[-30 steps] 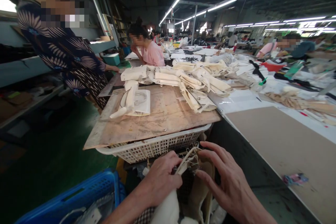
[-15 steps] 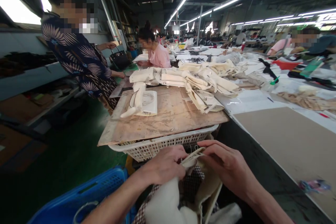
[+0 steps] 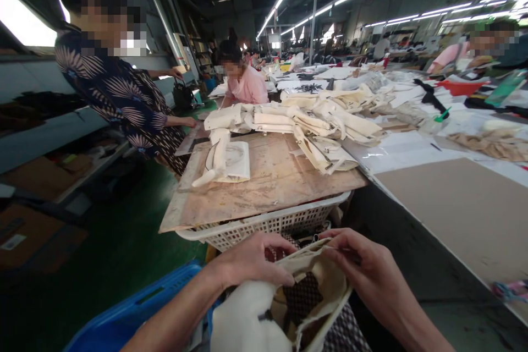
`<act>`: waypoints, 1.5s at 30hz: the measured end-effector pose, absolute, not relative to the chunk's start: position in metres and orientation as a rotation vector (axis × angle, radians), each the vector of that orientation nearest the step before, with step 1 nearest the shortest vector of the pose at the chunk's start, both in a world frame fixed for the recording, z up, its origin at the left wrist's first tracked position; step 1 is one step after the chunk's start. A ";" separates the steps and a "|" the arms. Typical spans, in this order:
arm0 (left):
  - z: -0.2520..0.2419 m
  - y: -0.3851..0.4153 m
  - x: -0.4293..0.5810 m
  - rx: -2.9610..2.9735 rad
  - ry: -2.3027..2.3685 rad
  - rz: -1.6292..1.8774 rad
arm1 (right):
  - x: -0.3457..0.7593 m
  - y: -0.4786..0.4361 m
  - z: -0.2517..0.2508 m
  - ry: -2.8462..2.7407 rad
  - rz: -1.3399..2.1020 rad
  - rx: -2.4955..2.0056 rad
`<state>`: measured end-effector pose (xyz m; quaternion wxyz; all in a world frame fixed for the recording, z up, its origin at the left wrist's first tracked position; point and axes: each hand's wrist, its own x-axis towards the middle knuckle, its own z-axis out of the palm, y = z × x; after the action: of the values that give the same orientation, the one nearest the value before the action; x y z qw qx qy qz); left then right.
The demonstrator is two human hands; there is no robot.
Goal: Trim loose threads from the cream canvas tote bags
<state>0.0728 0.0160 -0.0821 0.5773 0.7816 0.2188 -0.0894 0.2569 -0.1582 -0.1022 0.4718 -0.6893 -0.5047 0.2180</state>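
The cream bag piece point(image 3: 243, 319) is in both hands, just off the near edge of the wooden board point(image 3: 268, 184). Left hand point(image 3: 253, 261) grips its top rim, thumb and fingers slightly apart; right hand point(image 3: 367, 261) pinches that rim, fingertips nearly together. Decent wood showing from that edge back to the bags point(image 3: 274, 121). The piece's bottom is cut off; left forearm point(image 3: 181, 308) hides some blue crate point(image 3: 111, 319).

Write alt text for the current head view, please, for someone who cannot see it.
A person's left hand and right hand hold the rim of an open cream bag-like piece. Beyond it, more cream pieces lie on a worn board over a white basket; a blue basket stands at lower left, and a co-worker in patterned clothing stands at left.
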 end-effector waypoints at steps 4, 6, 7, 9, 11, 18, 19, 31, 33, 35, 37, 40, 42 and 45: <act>-0.068 0.011 0.055 1.784 0.653 -0.065 | 0.262 -0.146 -0.105 -1.154 0.425 -1.769; -0.059 0.005 0.055 1.884 0.717 0.013 | 0.266 -0.143 -0.107 -1.159 0.401 -1.790; -0.056 0.001 0.058 1.946 0.741 0.040 | 0.267 -0.141 -0.108 -1.170 0.396 -1.797; -0.052 -0.004 0.065 2.058 0.772 0.071 | 0.270 -0.140 -0.108 -1.194 0.399 -1.803; -0.050 -0.006 0.075 2.156 0.787 0.076 | 0.274 -0.140 -0.107 -1.233 0.390 -1.802; -0.057 -0.007 0.083 2.358 0.829 -0.027 | 0.283 -0.153 -0.098 -1.371 0.376 -1.769; -0.057 -0.009 0.080 2.377 0.864 -0.040 | 0.283 -0.154 -0.098 -1.376 0.394 -1.762; -0.086 -0.030 0.057 2.436 0.787 0.461 | 0.288 -0.151 -0.117 -1.302 0.441 -1.751; -0.094 -0.033 0.060 2.577 0.716 0.647 | 0.290 -0.155 -0.117 -1.299 0.469 -1.725; -0.101 -0.035 0.063 2.709 0.632 0.821 | 0.292 -0.158 -0.116 -1.309 0.502 -1.695; -0.107 -0.036 0.064 2.766 0.577 0.956 | 0.294 -0.160 -0.114 -1.339 0.554 -1.660; -0.114 -0.034 0.064 2.735 0.570 1.007 | 0.296 -0.160 -0.107 -1.389 0.625 -1.619; -0.115 -0.032 0.063 2.702 0.575 0.980 | 0.298 -0.157 -0.103 -1.431 0.648 -1.589; -0.112 -0.029 0.062 2.671 0.573 0.928 | 0.300 -0.155 -0.100 -1.481 0.676 -1.543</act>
<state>0.0623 -0.0295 -0.1124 0.1277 0.9182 0.1969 0.3190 0.2996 -0.1550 -0.0997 0.4342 -0.6196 -0.5949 0.2715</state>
